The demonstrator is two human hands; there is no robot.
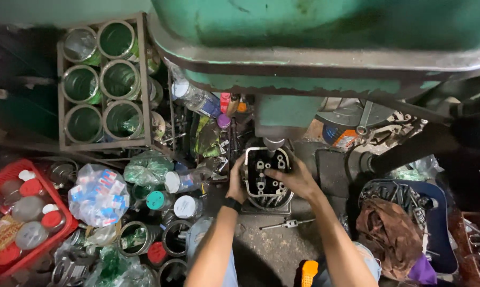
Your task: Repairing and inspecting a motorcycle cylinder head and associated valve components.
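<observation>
A dark metal engine part (265, 171) with several holes and studs lies on the round table of a green drill press (325, 32), under its spindle (273, 143). My left hand (237, 183), with a black band on the wrist, grips the part's left edge. My right hand (294, 178) rests on its right side, fingers reaching over the top face. Both forearms come up from the bottom of the view.
A metal rack of open tin cans (103, 79) stands at the back left. A red basket of jars (22, 215), bags, bottles and tins crowd the left floor. A blue tray with a brown rag (391, 236) sits right. A small tool (287, 224) lies below the part.
</observation>
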